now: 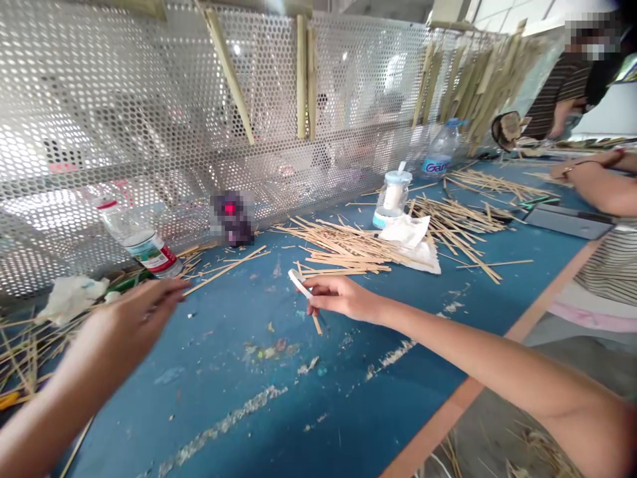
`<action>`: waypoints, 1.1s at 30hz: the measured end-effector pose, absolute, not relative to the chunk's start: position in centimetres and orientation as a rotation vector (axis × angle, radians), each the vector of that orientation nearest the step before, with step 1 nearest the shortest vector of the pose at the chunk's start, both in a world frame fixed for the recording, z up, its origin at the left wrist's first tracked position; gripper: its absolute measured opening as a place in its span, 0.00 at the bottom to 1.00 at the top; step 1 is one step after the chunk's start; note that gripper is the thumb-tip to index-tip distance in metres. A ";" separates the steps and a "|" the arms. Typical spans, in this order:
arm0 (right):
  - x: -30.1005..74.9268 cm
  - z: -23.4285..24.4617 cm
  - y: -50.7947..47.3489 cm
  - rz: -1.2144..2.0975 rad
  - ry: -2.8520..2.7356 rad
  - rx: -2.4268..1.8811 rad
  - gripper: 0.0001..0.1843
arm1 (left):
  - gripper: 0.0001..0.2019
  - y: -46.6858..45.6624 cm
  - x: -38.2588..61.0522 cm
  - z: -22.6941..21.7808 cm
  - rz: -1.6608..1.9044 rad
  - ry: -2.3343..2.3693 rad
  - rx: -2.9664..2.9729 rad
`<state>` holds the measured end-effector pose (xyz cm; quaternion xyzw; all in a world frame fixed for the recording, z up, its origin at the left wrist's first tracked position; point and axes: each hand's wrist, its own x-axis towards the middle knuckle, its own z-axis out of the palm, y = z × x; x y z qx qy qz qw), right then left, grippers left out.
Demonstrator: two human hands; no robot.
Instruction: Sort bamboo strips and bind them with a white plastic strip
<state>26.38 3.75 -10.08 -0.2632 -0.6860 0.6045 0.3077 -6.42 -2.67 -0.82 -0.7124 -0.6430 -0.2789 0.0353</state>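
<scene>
My right hand (343,297) is closed around a slim white strip-like piece (300,284), pinched between thumb and fingers above the blue table (239,318). A thin bamboo strip (317,324) sticks out below the same fingers. To the left, my left hand (132,322) is slightly blurred, its fingers drawn together. Whatever those fingers hold, if anything, is hidden. Close to their tips, a long bamboo strip (226,269) slants across the table. Just behind this hand leans a water bottle (146,242) with a red and white label.
Bamboo strips (343,247) lie piled beyond my right hand, beside crumpled tissue (411,239) and a lidded plastic jar (393,199). A large bottle (441,151) stands by the perforated metal screen (164,139). Another person's arm (594,179) rests at the right, near a grey flat case (567,220).
</scene>
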 end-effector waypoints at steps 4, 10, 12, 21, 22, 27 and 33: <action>25.8 -10.2 3.4 1.505 -1.724 -0.725 0.21 | 0.17 -0.2 1.5 -3.7 -0.850 -1.516 -2.780; 25.9 -10.7 4.3 1.371 -1.670 -0.779 0.21 | 0.11 2.5 7.5 -7.9 -1.115 -1.540 -2.876; 25.9 -10.9 4.5 1.342 -1.731 -0.798 0.25 | 0.10 3.0 7.6 -8.8 -1.202 -1.567 -2.849; 25.9 -10.6 3.7 1.006 -2.000 -0.921 0.29 | 0.07 2.7 7.1 -10.7 -1.274 -1.588 -2.779; 25.9 -10.5 3.6 0.997 -2.010 -0.918 0.28 | 0.07 2.7 7.2 -10.7 -1.272 -1.598 -2.779; 26.1 -10.4 3.5 0.956 -2.075 -0.916 0.29 | 0.05 2.7 7.3 -10.4 -1.247 -1.550 -2.821; 26.1 -10.3 3.6 0.946 -2.045 -0.939 0.29 | 0.12 2.7 7.0 -10.8 -1.152 -1.515 -2.675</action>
